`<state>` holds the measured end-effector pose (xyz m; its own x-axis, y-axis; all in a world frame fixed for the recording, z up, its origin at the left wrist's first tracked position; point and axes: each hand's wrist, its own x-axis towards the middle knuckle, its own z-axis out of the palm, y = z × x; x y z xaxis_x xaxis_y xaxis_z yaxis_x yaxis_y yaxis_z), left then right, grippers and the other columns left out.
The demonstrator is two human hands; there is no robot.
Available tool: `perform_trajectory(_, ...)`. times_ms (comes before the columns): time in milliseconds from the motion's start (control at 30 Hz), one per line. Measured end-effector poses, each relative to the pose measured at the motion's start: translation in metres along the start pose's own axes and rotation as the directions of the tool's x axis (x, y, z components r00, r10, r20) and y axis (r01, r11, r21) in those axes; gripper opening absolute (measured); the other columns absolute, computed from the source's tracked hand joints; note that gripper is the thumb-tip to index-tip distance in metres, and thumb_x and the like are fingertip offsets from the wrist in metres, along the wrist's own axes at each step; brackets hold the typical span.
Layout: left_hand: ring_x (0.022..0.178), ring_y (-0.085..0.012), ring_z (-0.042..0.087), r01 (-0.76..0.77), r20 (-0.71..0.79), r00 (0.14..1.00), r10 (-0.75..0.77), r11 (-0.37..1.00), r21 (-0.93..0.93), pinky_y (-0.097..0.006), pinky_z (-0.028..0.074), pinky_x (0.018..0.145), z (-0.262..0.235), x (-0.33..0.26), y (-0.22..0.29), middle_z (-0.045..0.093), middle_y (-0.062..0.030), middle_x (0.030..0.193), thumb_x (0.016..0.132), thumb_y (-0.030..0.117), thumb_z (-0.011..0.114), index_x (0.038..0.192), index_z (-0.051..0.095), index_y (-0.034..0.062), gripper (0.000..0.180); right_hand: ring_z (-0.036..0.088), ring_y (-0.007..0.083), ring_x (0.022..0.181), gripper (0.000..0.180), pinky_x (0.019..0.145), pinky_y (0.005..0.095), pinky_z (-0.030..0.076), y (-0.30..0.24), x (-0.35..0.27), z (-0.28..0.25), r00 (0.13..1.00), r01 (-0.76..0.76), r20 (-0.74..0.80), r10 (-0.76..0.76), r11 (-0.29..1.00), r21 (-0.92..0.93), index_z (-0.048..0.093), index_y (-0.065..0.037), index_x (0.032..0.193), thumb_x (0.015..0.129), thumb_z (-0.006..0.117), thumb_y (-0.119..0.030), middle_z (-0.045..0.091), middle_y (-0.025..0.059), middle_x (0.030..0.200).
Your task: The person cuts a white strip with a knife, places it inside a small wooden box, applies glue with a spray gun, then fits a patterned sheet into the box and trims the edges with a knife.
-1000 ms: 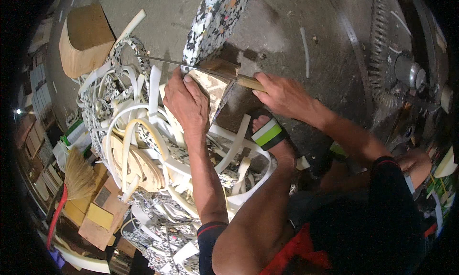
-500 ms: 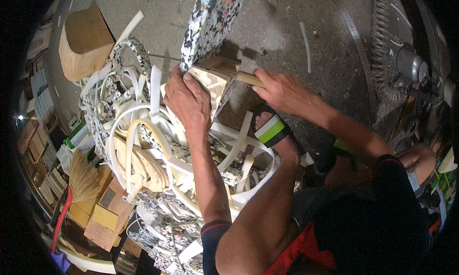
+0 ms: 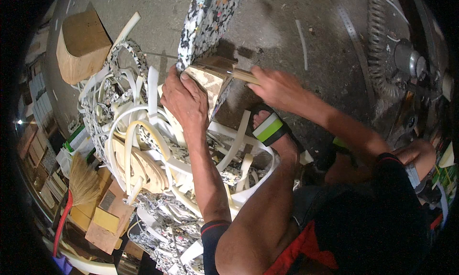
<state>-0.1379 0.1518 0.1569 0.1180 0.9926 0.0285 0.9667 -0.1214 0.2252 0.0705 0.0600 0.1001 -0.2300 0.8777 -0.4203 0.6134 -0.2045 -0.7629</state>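
My right hand (image 3: 279,89) is closed around the wooden handle (image 3: 245,76) of a long thin-bladed knife. Its blade (image 3: 160,55) runs left across the base of an upright speckled foam slab (image 3: 203,29) and past its far side. Below the blade sits a wooden block (image 3: 217,64) with a pale, patchy near face (image 3: 205,81). My left hand (image 3: 185,98) grips the left edge of that block where it meets the foam, thumb over the top and fingers bent. How far the blade is into the foam is hard to tell.
White and speckled foam strips (image 3: 143,117) heap up beneath my left arm. A curved wooden form (image 3: 83,43) stands at the upper left, a straw broom (image 3: 83,182) at the lower left. My sandalled foot (image 3: 268,127) is close to the block. A coiled hose (image 3: 376,41) lies at right.
The whole picture has shifted slightly left. My right hand and the knife are a touch further left; the left hand keeps its hold.
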Motion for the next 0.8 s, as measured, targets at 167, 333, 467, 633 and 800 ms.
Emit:
perform_trajectory(167, 0.11, -0.0397, 0.057, 0.018, 0.006, 1.0, -0.017, 0.999, -0.041, -0.049, 0.036, 0.098, -0.003, 0.001, 0.003, 0.065, -0.0237, 0.117, 0.102, 0.022, 0.046, 0.132, 0.057, -0.0022, 0.04, 0.068, 0.042, 0.089, 0.029, 0.075, 0.0496, 0.055, 0.009, -0.008, 0.004, 0.998, -0.058, -0.008, 0.058, 0.998, -0.009, 0.052, -0.002, 0.112, 0.099, 0.06, -0.027, 0.067, 0.0232, 0.097)
perform_trajectory(333, 0.111, -0.0392, 0.057, 0.019, 0.012, 1.0, -0.018, 0.999, -0.039, -0.049, 0.036, 0.098, -0.002, 0.0, 0.001, 0.064, -0.0235, 0.117, 0.102, 0.022, 0.046, 0.132, 0.056, -0.0022, 0.04, 0.067, 0.0433, 0.087, 0.029, 0.076, 0.0505, 0.054, 0.037, -0.061, 0.0, 0.991, -0.131, -0.011, 0.131, 0.991, -0.034, 0.052, -0.003, 0.113, 0.101, 0.058, -0.028, 0.067, 0.0226, 0.097)
perform_trajectory(467, 0.112, -0.0393, 0.056, -0.009, -0.003, 1.0, 0.009, 0.999, -0.051, -0.049, 0.036, 0.098, -0.001, 0.0, 0.001, 0.064, -0.0231, 0.116, 0.102, 0.022, 0.046, 0.133, 0.056, -0.0021, 0.04, 0.067, 0.044, 0.085, 0.028, 0.075, 0.0517, 0.054, 0.02, -0.022, 0.003, 1.0, -0.025, -0.006, 0.025, 0.999, -0.019, 0.052, -0.003, 0.114, 0.101, 0.058, -0.027, 0.068, 0.0216, 0.094)
perform_trajectory(633, 0.111, -0.0397, 0.057, -0.01, 0.007, 1.0, 0.011, 0.998, -0.058, -0.05, 0.036, 0.098, -0.003, 0.001, 0.001, 0.064, -0.023, 0.116, 0.102, 0.023, 0.046, 0.133, 0.056, -0.0017, 0.04, 0.068, 0.0444, 0.083, 0.029, 0.074, 0.0534, 0.054, 0.004, 0.017, 0.015, 0.998, -0.055, -0.036, 0.054, 0.998, -0.041, 0.053, -0.001, 0.114, 0.1, 0.058, -0.026, 0.068, 0.0212, 0.09)
perform_trajectory(800, 0.11, -0.04, 0.057, -0.006, -0.004, 1.0, 0.006, 0.999, -0.04, -0.05, 0.036, 0.099, 0.001, 0.0, -0.003, 0.064, -0.0228, 0.116, 0.102, 0.023, 0.046, 0.133, 0.056, -0.0013, 0.04, 0.069, 0.0449, 0.083, 0.032, 0.071, 0.0548, 0.055, 0.044, -0.051, 0.012, 0.99, -0.129, -0.06, 0.125, 0.989, -0.067, 0.053, 0.001, 0.116, 0.099, 0.059, -0.026, 0.069, 0.0229, 0.088)
